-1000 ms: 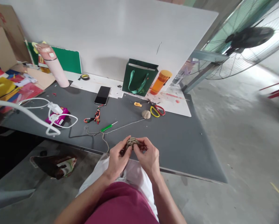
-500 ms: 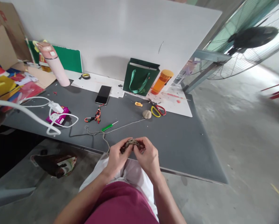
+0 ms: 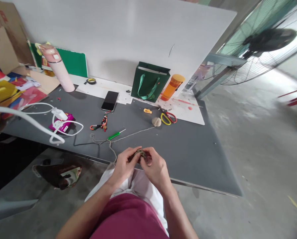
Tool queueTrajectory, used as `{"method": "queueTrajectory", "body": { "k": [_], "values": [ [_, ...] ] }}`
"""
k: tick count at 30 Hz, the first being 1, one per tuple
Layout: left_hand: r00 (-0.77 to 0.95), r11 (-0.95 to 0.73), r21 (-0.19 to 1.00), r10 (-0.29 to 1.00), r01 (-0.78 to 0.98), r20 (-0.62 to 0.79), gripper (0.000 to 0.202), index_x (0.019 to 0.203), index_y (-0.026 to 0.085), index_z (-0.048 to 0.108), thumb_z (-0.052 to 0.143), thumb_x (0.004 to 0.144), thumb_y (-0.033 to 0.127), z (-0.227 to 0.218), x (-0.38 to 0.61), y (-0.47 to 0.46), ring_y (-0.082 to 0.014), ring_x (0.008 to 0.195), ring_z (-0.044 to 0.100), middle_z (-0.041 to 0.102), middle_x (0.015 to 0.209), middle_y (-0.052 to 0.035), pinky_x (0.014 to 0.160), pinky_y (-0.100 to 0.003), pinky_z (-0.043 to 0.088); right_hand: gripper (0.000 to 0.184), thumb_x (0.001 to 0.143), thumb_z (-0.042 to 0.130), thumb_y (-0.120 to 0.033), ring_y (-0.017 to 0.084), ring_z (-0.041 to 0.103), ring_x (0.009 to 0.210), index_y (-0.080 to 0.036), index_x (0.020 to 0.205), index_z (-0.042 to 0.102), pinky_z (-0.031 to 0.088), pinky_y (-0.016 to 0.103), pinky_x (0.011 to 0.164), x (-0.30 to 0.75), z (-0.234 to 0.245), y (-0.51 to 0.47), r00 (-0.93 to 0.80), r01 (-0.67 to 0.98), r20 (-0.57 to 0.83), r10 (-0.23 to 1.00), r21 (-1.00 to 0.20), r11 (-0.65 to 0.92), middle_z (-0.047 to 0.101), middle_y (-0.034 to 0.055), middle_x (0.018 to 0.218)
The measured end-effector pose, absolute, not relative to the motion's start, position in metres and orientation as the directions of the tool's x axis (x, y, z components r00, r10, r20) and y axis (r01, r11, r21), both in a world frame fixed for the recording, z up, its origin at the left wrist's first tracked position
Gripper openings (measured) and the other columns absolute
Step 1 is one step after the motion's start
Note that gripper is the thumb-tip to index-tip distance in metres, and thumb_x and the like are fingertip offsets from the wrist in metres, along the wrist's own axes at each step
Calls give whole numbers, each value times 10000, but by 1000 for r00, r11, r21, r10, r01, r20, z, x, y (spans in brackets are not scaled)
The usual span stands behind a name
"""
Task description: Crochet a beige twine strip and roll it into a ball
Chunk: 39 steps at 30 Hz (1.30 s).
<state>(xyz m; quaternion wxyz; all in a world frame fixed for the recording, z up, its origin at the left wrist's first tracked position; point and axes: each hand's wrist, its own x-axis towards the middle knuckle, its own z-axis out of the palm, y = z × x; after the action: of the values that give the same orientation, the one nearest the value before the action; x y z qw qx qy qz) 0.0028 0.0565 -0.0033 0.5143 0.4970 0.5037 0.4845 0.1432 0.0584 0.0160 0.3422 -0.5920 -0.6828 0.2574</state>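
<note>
Two hands, left hand (image 3: 123, 164), right hand (image 3: 157, 164), fingers (image 3: 135, 153) curled and pinching braided cord (image 3: 141, 153), over grey table (image 3: 188, 159), green awl (image 3: 114, 135) and twine ball (image 3: 156, 121) beyond

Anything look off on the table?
Red smears mark the white sheet right of the scissors, possibly paint. A thick white cable also sprawls untidily across the table, ending in a loose loop.
</note>
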Motion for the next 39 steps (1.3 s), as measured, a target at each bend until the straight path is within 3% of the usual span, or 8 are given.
{"method": "queueTrajectory", "body": {
  "k": [3, 7, 9, 12, 15, 25, 33, 39],
  "values": [
    [56, 44, 999, 997, 1, -44, 364, 1091, 148, 802, 674, 881, 417, -5, 1, 57, -200, 790, 685, 767, 912, -98, 710, -290, 543, 179, 795, 517, -241, 178, 688, 635, -207, 896, 660, 525, 269, 583, 146, 17, 59, -106, 621, 129, 986, -766, 167, 751, 41, 764],
    [76, 79, 997, 994, -6, -78, 442, 1167, 127, 772, 566, 958, 457, -7, 0, 55, -173, 622, 646, 757, 768, -75, 554, -267, 514, 113, 778, 546, -276, 156, 664, 529, -219, 802, 640, 528, 252, 542, 147, 18, 62, 24, 558, 99, 995, -827, 69, 746, 19, 681],
    [65, 70, 998, 995, 4, -70, 428, 1169, 139, 772, 549, 968, 444, -7, -1, 54, -192, 672, 674, 764, 758, -71, 598, -277, 539, 101, 751, 560, -289, 156, 654, 501, -226, 770, 637, 527, 251, 521, 145, 17, 63, 88, 538, 101, 991, -842, 38, 736, 10, 640],
    [41, 42, 999, 998, 29, -43, 337, 1133, 185, 785, 580, 945, 375, -6, -2, 52, -231, 869, 717, 800, 903, -82, 789, -315, 571, 113, 728, 565, -310, 171, 674, 511, -229, 746, 642, 550, 265, 533, 142, 15, 64, 137, 505, 96, 986, -863, 13, 736, 11, 622],
    [9, 30, 998, 1000, 55, -30, 268, 1092, 222, 793, 624, 901, 306, -5, -3, 51, -245, 940, 713, 808, 1011, -81, 877, -337, 558, 125, 721, 573, -320, 180, 693, 532, -226, 747, 651, 567, 274, 552, 140, 13, 64, 154, 472, 79, 985, -881, -3, 745, 17, 634],
    [53, 138, 987, 990, -83, -134, 345, 1061, 120, 796, 558, 909, 317, -10, -3, 55, -211, 722, 725, 804, 835, -106, 600, -272, 563, 146, 712, 615, -324, 163, 655, 524, -200, 771, 663, 540, 257, 499, 145, 6, 67, 137, 298, -38, 990, -951, -78, 723, 20, 635],
    [-48, 121, 991, 991, -51, -123, 319, 1085, 153, 793, 631, 888, 344, -11, 4, 47, -252, 922, 756, 820, 1019, -103, 806, -330, 610, 150, 748, 623, -339, 177, 678, 570, -198, 786, 660, 570, 280, 555, 139, 3, 66, 206, 297, -12, 979, -952, -74, 741, 39, 670],
    [-89, 94, 996, 992, -5, -94, 333, 1146, 161, 761, 634, 878, 312, -13, 13, 40, -239, 940, 763, 815, 1051, -94, 821, -318, 623, 137, 776, 615, -340, 171, 663, 552, -210, 805, 649, 545, 270, 545, 135, 2, 61, 265, 371, 53, 963, -927, -51, 738, 30, 664]
  ]
}}
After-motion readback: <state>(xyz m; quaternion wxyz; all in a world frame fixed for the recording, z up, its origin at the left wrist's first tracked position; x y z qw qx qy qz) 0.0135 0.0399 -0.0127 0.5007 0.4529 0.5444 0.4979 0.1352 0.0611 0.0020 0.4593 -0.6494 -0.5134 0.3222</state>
